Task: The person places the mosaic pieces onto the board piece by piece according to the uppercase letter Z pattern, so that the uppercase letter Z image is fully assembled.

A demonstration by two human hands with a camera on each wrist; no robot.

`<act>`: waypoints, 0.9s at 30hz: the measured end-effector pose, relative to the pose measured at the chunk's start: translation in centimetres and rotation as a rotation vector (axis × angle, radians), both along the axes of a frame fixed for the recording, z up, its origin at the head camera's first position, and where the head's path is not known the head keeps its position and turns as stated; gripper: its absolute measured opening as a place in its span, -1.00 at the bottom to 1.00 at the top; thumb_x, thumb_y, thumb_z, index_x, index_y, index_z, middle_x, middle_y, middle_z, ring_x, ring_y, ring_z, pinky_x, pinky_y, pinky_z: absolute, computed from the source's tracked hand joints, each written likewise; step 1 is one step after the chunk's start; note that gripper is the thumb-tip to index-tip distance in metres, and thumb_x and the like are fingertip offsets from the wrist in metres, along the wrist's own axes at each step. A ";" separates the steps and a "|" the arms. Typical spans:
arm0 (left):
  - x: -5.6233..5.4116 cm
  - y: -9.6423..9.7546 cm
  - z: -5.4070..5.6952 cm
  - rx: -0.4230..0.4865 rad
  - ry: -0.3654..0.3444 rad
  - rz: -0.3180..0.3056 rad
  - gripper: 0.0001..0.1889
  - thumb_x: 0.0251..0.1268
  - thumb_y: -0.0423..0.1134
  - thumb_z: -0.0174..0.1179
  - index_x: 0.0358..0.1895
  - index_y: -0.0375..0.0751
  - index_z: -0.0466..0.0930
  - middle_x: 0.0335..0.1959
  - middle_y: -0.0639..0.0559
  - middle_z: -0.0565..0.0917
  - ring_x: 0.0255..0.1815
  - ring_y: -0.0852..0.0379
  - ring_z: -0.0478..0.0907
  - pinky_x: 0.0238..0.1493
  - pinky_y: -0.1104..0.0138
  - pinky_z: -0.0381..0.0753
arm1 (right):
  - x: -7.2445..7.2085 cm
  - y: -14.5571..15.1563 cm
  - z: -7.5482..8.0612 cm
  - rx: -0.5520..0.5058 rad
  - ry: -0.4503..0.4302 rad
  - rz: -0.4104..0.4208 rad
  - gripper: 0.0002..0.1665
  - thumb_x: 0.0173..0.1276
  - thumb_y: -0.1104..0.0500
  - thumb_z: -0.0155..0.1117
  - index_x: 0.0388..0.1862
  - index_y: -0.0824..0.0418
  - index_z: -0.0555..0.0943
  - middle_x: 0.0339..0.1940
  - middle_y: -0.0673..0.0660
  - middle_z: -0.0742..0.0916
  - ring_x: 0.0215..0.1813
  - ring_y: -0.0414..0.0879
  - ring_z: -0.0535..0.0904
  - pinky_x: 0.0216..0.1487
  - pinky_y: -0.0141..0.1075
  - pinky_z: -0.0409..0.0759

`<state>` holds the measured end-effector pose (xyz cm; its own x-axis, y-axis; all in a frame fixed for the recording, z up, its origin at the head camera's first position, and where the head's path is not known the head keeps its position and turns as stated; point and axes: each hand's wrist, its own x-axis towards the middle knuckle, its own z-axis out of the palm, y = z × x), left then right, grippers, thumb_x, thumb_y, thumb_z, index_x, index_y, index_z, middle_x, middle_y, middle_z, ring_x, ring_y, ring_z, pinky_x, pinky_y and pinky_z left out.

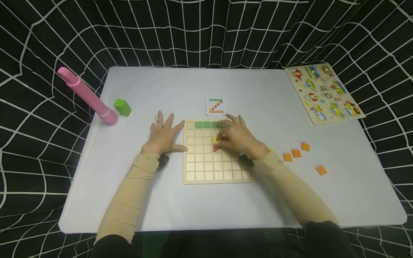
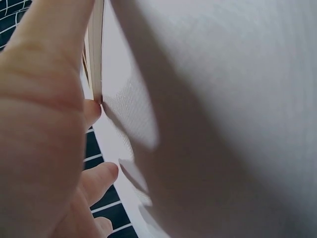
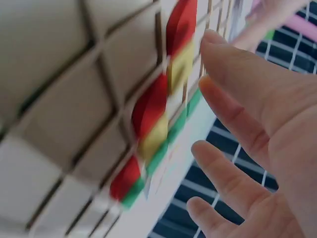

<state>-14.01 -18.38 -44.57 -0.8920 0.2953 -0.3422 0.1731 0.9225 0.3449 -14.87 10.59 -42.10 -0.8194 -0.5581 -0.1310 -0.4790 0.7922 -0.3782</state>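
A wooden grid board (image 1: 200,166) lies mid-table, with green tiles (image 1: 202,124) along its top row. Below them, red and yellow tiles form a slanting line, seen closely in the right wrist view. My right hand (image 1: 238,136) hovers over the board, thumb and index fingertips beside the lowest red tile (image 3: 182,27) and a yellow tile (image 3: 181,67). No tile shows between those fingertips. With fingers spread, my left hand (image 1: 161,139) touches the board's left edge with thumb and index finger. A small pattern card (image 1: 216,106) lies just beyond the board.
Several loose orange tiles (image 1: 296,153) lie right of the board. A yellow tile (image 1: 270,148) peeks out by my right wrist. A picture puzzle board (image 1: 326,93) occupies the far right corner. At the left edge are a pink cylinder (image 1: 88,96) and a green block (image 1: 122,107).
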 end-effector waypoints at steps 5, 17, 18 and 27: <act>0.0 0.1 0.1 0.005 0.001 0.002 0.17 0.03 0.29 0.47 0.69 0.06 0.02 0.74 -0.29 -0.28 0.65 -0.48 -0.71 0.57 -0.50 -0.26 | -0.2 3.7 0.5 -0.007 -0.007 -0.108 -0.61 0.30 0.00 0.51 0.01 0.18 0.77 0.50 0.32 0.55 0.66 0.45 0.12 0.59 0.55 -0.14; 0.1 0.2 -0.2 0.013 0.001 0.004 0.16 0.04 0.29 0.46 0.68 0.06 0.04 0.74 -0.30 -0.27 0.64 -0.49 -0.71 0.57 -0.50 -0.26 | 1.5 13.8 1.0 0.072 -0.020 -0.285 -0.49 0.28 0.00 0.53 0.09 0.29 0.75 0.50 0.41 0.50 0.59 0.57 0.15 0.46 0.67 -0.09; 0.1 0.2 -0.2 0.011 0.001 0.005 0.16 0.04 0.30 0.46 0.68 0.06 0.04 0.74 -0.30 -0.27 0.64 -0.49 -0.71 0.57 -0.50 -0.26 | 1.7 14.4 1.1 0.080 -0.017 -0.285 -0.49 0.26 -0.01 0.54 0.07 0.29 0.76 0.49 0.42 0.50 0.58 0.58 0.16 0.44 0.69 -0.08; 0.0 0.3 -0.4 -0.003 0.001 0.002 0.16 0.05 0.32 0.43 0.69 0.08 0.02 0.74 -0.29 -0.27 0.64 -0.49 -0.71 0.58 -0.49 -0.25 | 3.3 16.3 0.0 0.096 -0.066 -0.254 -0.54 0.15 -0.03 0.62 -0.05 0.22 0.82 0.43 0.42 0.56 0.55 0.60 0.17 0.42 0.68 -0.03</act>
